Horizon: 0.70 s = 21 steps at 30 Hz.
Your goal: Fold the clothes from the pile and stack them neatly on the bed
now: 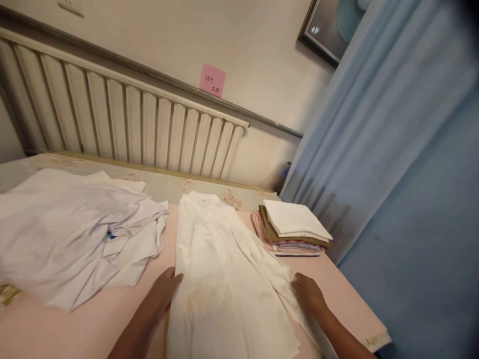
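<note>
A white long-sleeved shirt (224, 264) lies spread on the pink cloth, collar away from me and hem running out of the bottom of the view. At its left edge my left hand (167, 288) is closed on the sleeve, thumb on top. My right hand (307, 291) grips the other sleeve, which slants out to the right of the body. Faint yellowish patches show on the shirt's middle. The fingertips of both hands are partly hidden by the fabric.
A heap of crumpled white garments (75, 224) lies at the left. Folded clothes (295, 219) are stacked at the right, white on top. Behind stand a radiator (127, 114) and a wall with a pink note (212, 80). A blue curtain (366, 114) hangs along the right side.
</note>
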Each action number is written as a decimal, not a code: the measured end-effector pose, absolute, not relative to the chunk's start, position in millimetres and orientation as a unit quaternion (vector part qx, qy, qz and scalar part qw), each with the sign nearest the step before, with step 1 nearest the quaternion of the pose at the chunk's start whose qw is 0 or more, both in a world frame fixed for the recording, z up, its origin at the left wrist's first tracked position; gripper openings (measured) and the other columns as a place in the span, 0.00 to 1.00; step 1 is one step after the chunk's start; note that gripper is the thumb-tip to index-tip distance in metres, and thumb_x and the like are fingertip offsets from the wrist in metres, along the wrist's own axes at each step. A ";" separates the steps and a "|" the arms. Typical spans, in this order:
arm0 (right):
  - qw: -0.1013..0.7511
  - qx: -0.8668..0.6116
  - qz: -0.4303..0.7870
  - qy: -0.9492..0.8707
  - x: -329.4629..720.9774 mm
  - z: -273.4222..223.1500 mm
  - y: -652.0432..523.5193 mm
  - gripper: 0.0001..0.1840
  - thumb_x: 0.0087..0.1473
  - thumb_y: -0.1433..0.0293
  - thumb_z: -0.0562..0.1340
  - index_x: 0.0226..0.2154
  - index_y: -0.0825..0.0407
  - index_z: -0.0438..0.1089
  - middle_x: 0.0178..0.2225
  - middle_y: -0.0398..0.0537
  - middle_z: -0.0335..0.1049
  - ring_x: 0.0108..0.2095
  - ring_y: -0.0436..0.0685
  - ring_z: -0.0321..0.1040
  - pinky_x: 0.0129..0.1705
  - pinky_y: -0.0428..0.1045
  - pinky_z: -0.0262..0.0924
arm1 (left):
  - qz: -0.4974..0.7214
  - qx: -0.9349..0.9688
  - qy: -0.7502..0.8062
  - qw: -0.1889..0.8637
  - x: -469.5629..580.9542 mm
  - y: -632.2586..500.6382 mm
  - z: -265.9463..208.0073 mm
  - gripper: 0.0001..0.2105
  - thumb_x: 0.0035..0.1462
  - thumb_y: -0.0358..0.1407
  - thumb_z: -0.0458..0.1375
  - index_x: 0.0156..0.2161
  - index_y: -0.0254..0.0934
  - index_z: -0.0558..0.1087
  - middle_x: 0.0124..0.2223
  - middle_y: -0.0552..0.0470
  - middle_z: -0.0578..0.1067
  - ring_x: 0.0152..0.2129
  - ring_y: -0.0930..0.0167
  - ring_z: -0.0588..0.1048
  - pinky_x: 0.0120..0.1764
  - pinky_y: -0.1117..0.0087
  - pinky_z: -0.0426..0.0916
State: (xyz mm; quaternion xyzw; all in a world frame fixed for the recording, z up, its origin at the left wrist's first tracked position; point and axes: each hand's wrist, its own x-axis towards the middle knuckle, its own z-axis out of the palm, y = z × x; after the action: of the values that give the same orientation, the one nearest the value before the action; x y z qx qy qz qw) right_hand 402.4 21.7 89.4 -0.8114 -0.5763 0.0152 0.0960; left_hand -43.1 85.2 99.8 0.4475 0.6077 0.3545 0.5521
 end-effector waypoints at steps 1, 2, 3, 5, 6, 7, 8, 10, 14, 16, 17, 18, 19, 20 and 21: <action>0.108 -0.803 0.008 -0.586 400.7 96.6 25.1 0.11 0.55 0.68 0.52 0.28 0.50 0.68 0.30 0.49 0.74 0.33 0.58 0.71 0.35 0.48 0.57 | 0.355 0.449 0.607 0.552 -43.1 85.2 99.1 0.05 0.49 0.37 0.54 0.28 0.39 0.63 0.21 0.58 0.66 0.18 0.73 0.66 0.20 0.74 0.58; 0.126 -0.796 -0.004 -0.593 399.0 106.4 29.3 0.12 0.55 0.67 0.50 0.28 0.49 0.68 0.30 0.48 0.74 0.34 0.58 0.71 0.35 0.49 0.57 | 0.355 0.451 0.607 0.550 -43.1 85.3 98.2 0.05 0.49 0.37 0.54 0.29 0.39 0.63 0.22 0.57 0.67 0.18 0.73 0.66 0.20 0.74 0.58; 0.150 -0.786 -0.020 -0.600 397.5 118.9 34.5 0.13 0.56 0.67 0.49 0.30 0.50 0.68 0.31 0.49 0.74 0.34 0.58 0.71 0.36 0.49 0.57 | 0.356 0.454 0.607 0.547 -43.2 85.6 97.3 0.05 0.49 0.37 0.54 0.29 0.39 0.63 0.22 0.57 0.67 0.19 0.73 0.67 0.20 0.74 0.59; 0.209 -0.756 -0.058 -0.617 394.0 149.4 46.8 0.15 0.56 0.66 0.49 0.35 0.50 0.69 0.35 0.50 0.75 0.36 0.59 0.71 0.37 0.49 0.58 | 0.355 0.458 0.610 0.541 -43.5 86.7 95.2 0.05 0.49 0.37 0.54 0.29 0.39 0.63 0.23 0.56 0.68 0.20 0.72 0.68 0.21 0.74 0.59; 0.224 -0.742 -0.076 -0.628 391.9 166.3 53.7 0.15 0.55 0.66 0.49 0.37 0.51 0.70 0.36 0.51 0.75 0.37 0.60 0.70 0.38 0.50 0.59 | 0.353 0.459 0.612 0.538 -43.8 87.5 94.1 0.05 0.49 0.37 0.54 0.29 0.38 0.64 0.23 0.56 0.69 0.20 0.72 0.69 0.21 0.73 0.60; 0.234 -0.734 -0.094 -0.631 389.4 183.2 60.9 0.16 0.54 0.66 0.49 0.37 0.52 0.70 0.35 0.51 0.75 0.36 0.60 0.70 0.38 0.50 0.59 | 0.352 0.460 0.614 0.536 -44.1 88.4 93.0 0.05 0.49 0.37 0.54 0.30 0.38 0.64 0.24 0.56 0.70 0.21 0.71 0.69 0.22 0.73 0.61; 0.242 -0.730 -0.111 -0.630 386.5 199.6 68.3 0.16 0.54 0.67 0.50 0.38 0.52 0.70 0.35 0.51 0.75 0.36 0.60 0.70 0.38 0.50 0.59 | 0.350 0.461 0.615 0.535 -44.5 89.3 91.8 0.06 0.48 0.38 0.55 0.30 0.38 0.64 0.24 0.55 0.70 0.21 0.71 0.70 0.22 0.73 0.62; 0.247 -0.723 -0.134 -0.631 380.7 229.1 83.5 0.16 0.53 0.69 0.51 0.39 0.52 0.70 0.35 0.50 0.75 0.36 0.59 0.70 0.39 0.50 0.59 | 0.347 0.464 0.617 0.533 -45.3 91.2 89.3 0.06 0.49 0.38 0.55 0.30 0.38 0.65 0.25 0.54 0.71 0.22 0.70 0.71 0.23 0.72 0.63; 0.229 -0.727 -0.191 -0.618 373.7 273.8 116.1 0.16 0.52 0.72 0.52 0.41 0.51 0.72 0.35 0.49 0.75 0.36 0.57 0.69 0.38 0.48 0.57 | 0.349 0.465 0.622 0.524 -46.1 94.2 84.8 0.05 0.49 0.37 0.54 0.31 0.38 0.65 0.26 0.52 0.73 0.24 0.68 0.73 0.25 0.72 0.64; 0.219 -0.733 -0.223 -0.604 373.3 292.0 133.1 0.17 0.53 0.73 0.53 0.41 0.50 0.73 0.35 0.49 0.75 0.35 0.57 0.69 0.37 0.48 0.56 | 0.352 0.463 0.623 0.523 -45.9 94.9 83.3 0.04 0.49 0.36 0.55 0.30 0.38 0.65 0.26 0.52 0.73 0.24 0.68 0.73 0.25 0.72 0.63; 0.219 -0.734 -0.235 -0.598 373.4 300.5 141.4 0.17 0.54 0.73 0.53 0.42 0.50 0.73 0.36 0.50 0.75 0.35 0.57 0.69 0.37 0.48 0.56 | 0.354 0.461 0.622 0.524 -45.7 95.0 82.8 0.04 0.48 0.36 0.55 0.30 0.38 0.65 0.26 0.52 0.73 0.24 0.68 0.73 0.25 0.72 0.63; 0.221 -0.735 -0.244 -0.593 373.4 308.6 149.4 0.17 0.54 0.73 0.52 0.42 0.51 0.73 0.36 0.50 0.75 0.36 0.58 0.69 0.37 0.48 0.56 | 0.356 0.460 0.620 0.527 -45.5 94.9 82.5 0.04 0.48 0.36 0.55 0.30 0.38 0.66 0.26 0.52 0.73 0.24 0.68 0.73 0.25 0.72 0.63; 0.224 -0.735 -0.252 -0.588 373.1 316.2 156.9 0.17 0.55 0.72 0.52 0.43 0.51 0.73 0.36 0.51 0.75 0.36 0.58 0.69 0.37 0.48 0.56 | 0.359 0.458 0.617 0.530 -45.4 94.7 82.4 0.04 0.48 0.35 0.55 0.30 0.38 0.66 0.26 0.52 0.73 0.24 0.68 0.73 0.25 0.72 0.63; 0.227 -0.736 -0.259 -0.582 372.2 323.2 163.9 0.17 0.55 0.72 0.52 0.43 0.51 0.73 0.37 0.52 0.75 0.36 0.58 0.69 0.37 0.49 0.56 | 0.362 0.456 0.614 0.533 -45.3 94.4 82.5 0.04 0.48 0.35 0.55 0.30 0.38 0.66 0.26 0.52 0.73 0.24 0.68 0.73 0.25 0.72 0.63; 0.229 -0.738 -0.265 -0.577 370.8 329.4 170.1 0.17 0.56 0.72 0.52 0.43 0.51 0.73 0.37 0.52 0.75 0.36 0.59 0.69 0.38 0.49 0.56 | 0.365 0.455 0.611 0.536 -45.2 94.0 82.9 0.04 0.48 0.35 0.55 0.30 0.37 0.66 0.26 0.52 0.73 0.25 0.68 0.73 0.25 0.72 0.64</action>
State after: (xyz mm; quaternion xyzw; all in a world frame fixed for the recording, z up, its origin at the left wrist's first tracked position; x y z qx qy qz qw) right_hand 370.8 170.1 329.4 -0.7376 -0.5774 -0.2650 0.2288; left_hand -45.2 94.0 82.9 0.4546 0.6107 0.3647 0.5362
